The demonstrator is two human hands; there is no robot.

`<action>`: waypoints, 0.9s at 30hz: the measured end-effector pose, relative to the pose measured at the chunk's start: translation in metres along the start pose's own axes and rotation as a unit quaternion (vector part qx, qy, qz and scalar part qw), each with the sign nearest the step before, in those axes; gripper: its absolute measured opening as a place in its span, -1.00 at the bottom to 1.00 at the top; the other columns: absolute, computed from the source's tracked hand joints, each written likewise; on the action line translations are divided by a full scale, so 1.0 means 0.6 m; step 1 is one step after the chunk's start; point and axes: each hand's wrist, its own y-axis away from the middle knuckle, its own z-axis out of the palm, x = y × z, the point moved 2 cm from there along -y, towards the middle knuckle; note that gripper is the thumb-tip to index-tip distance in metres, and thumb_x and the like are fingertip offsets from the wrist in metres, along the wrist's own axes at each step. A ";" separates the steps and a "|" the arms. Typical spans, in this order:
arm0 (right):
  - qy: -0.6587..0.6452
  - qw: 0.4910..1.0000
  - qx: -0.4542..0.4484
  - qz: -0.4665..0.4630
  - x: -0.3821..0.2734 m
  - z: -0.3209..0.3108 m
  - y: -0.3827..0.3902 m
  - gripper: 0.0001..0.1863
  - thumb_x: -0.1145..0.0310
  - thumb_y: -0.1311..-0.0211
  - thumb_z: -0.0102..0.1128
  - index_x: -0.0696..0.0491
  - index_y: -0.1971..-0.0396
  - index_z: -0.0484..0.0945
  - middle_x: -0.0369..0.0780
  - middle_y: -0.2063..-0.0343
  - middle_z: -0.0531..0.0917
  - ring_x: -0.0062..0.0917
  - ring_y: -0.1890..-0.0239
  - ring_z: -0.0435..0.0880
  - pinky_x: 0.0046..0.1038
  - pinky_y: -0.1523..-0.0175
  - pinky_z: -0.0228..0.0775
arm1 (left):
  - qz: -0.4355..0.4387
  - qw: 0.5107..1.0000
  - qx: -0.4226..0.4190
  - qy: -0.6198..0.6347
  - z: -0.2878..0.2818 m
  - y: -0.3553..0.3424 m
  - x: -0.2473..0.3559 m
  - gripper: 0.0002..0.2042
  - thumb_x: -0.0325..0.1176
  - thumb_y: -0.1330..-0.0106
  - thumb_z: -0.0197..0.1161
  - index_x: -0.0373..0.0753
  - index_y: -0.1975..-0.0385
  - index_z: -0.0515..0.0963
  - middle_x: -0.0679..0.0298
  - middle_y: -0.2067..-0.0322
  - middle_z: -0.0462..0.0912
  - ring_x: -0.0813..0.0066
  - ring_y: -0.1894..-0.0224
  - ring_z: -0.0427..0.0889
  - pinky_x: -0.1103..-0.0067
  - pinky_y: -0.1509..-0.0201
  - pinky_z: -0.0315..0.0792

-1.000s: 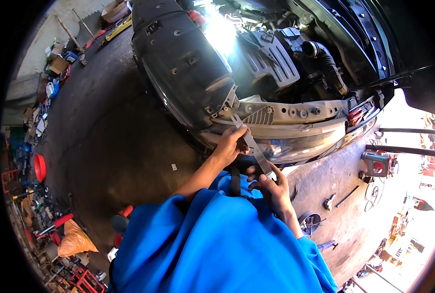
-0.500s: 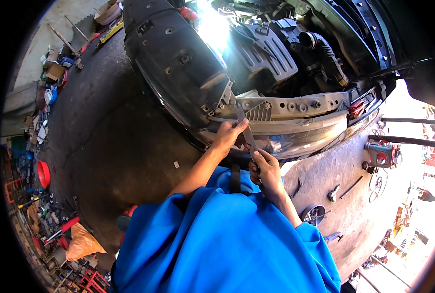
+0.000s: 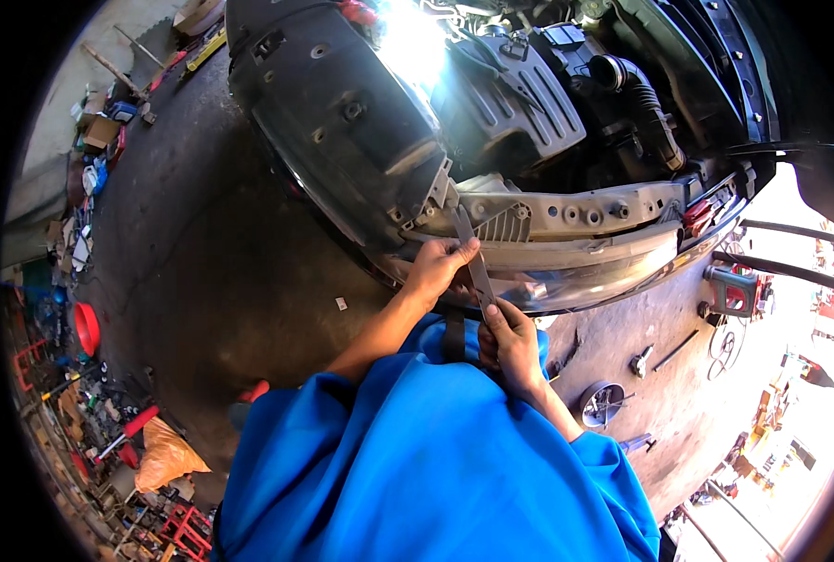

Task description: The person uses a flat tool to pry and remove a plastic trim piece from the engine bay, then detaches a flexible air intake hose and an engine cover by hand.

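My left hand (image 3: 438, 270) has its thumb and forefinger clamped on the flat, narrow grey metal strip (image 3: 479, 273) around its middle; my right hand (image 3: 513, 342) pinches its near end, thumb on top, the other fingers partly hidden. The strip slants far and left, its far tip over the car's front edge, where the broad black plastic cover (image 3: 342, 117) on the left meets the pale grey metal crossmember (image 3: 590, 215) with round holes on the right. I cannot tell whether that tip touches. The long, clear curved lamp lens (image 3: 604, 276) runs rightward just beyond my hands. Left of my left forearm, dark concrete floor (image 3: 220, 253) spreads wide; right of my right forearm sits a round, dark, shallow pan (image 3: 603, 403).
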 end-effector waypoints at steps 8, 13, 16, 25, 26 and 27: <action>0.012 1.000 0.019 -0.013 0.008 -0.019 -0.016 -0.68 0.26 -0.50 0.03 0.17 -0.05 0.48 -0.40 0.62 0.37 -0.77 0.68 0.24 -0.66 0.62 0.06 | -0.030 0.997 0.039 0.061 0.020 0.007 0.009 -0.59 0.00 -0.43 0.17 -0.26 0.45 0.61 0.38 0.61 0.60 0.71 0.64 0.45 0.71 0.59 0.25; 0.051 0.998 0.036 -0.015 -0.005 -0.022 -0.017 -0.66 0.28 -0.49 0.06 0.18 -0.09 0.48 -0.41 0.59 0.40 -0.79 0.63 0.26 -0.68 0.56 0.08 | -0.037 0.997 0.035 0.055 0.023 0.002 0.003 -0.60 -0.04 -0.46 0.13 -0.30 0.41 0.60 0.36 0.62 0.58 0.68 0.64 0.43 0.69 0.55 0.25; 0.108 0.993 0.051 0.003 -0.029 -0.017 -0.011 -0.68 0.30 -0.50 0.04 0.18 -0.07 0.50 -0.44 0.57 0.41 -0.77 0.61 0.29 -0.67 0.52 0.12 | -0.029 0.997 0.025 0.073 0.023 0.000 0.006 -0.59 -0.02 -0.46 0.12 -0.29 0.39 0.60 0.34 0.60 0.61 0.66 0.62 0.47 0.69 0.53 0.29; 0.460 0.867 0.071 -0.180 -0.077 -0.024 -0.012 -0.75 0.37 -0.44 0.05 0.12 -0.02 0.51 0.10 0.36 0.64 -0.07 0.30 0.66 -0.28 0.21 0.45 | -0.031 0.995 -0.002 0.093 0.030 -0.004 0.015 -0.53 0.09 -0.44 0.09 -0.27 0.34 0.61 0.26 0.49 0.69 0.54 0.49 0.69 0.67 0.53 0.35; 0.478 0.852 0.074 -0.200 -0.074 -0.028 -0.014 -0.75 0.38 -0.43 0.06 0.11 -0.02 0.52 0.08 0.37 0.64 -0.14 0.31 0.67 -0.31 0.20 0.45 | -0.035 0.995 -0.003 0.095 0.032 -0.004 0.018 -0.53 0.11 -0.44 0.09 -0.26 0.33 0.60 0.26 0.49 0.69 0.54 0.50 0.69 0.67 0.54 0.34; 0.496 0.837 0.076 -0.218 -0.070 -0.029 -0.014 -0.76 0.38 -0.43 0.07 0.10 -0.02 0.53 0.07 0.38 0.64 -0.20 0.32 0.68 -0.35 0.20 0.45 | -0.033 0.995 -0.006 0.091 0.031 -0.002 0.017 -0.53 0.11 -0.44 0.08 -0.26 0.31 0.60 0.26 0.48 0.70 0.54 0.49 0.69 0.67 0.54 0.34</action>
